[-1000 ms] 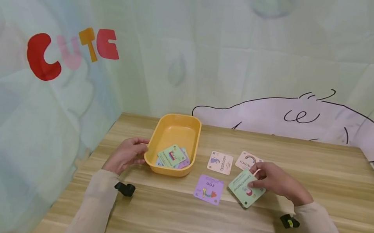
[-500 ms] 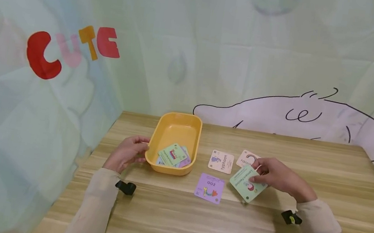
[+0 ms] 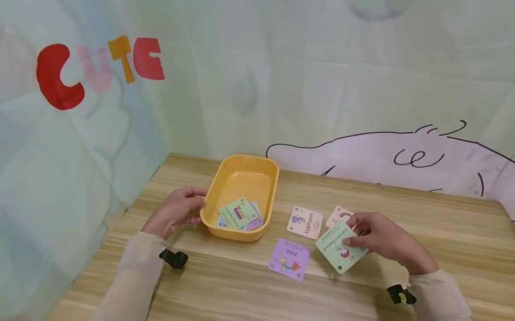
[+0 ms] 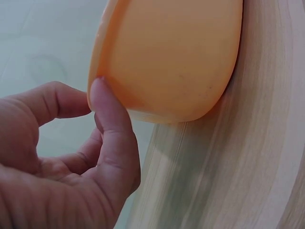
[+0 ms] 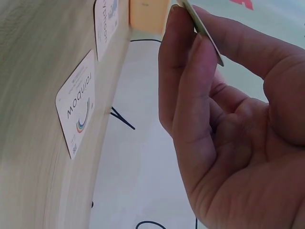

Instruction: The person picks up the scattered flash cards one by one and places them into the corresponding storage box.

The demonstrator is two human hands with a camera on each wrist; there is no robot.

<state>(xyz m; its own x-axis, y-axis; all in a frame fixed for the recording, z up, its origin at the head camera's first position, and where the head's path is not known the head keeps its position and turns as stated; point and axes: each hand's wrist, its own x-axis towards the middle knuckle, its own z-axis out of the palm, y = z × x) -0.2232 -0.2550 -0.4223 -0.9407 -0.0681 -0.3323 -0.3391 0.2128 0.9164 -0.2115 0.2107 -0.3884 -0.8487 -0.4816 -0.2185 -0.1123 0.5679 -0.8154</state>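
Observation:
My right hand (image 3: 386, 241) pinches a green card (image 3: 339, 250) printed "Lantern Festival" between thumb and fingers, tilted above the table. In the right wrist view the same card shows nearly edge-on at the fingertips. The left hand (image 3: 177, 211) pinches the near left rim of a yellow plastic tray (image 3: 221, 183), thumb on one side of the wall and index finger on the other in the left wrist view. At the tray's near end lie a few overlapping cards, a green card (image 3: 238, 213) on top and a purple card (image 3: 256, 221) partly beneath it.
Right of the tray lie a "typhoon" card (image 3: 305, 222) and a purple "zoo" card (image 3: 289, 259). A "rainbow" card (image 5: 77, 106) is partly covered by the held card in the head view. The wooden table (image 3: 238, 310) meets printed curtains behind and at left.
My right hand has lifted the green card slightly up off the table and away from me, covering more of the "rainbow" card. The left hand stays on the tray rim.

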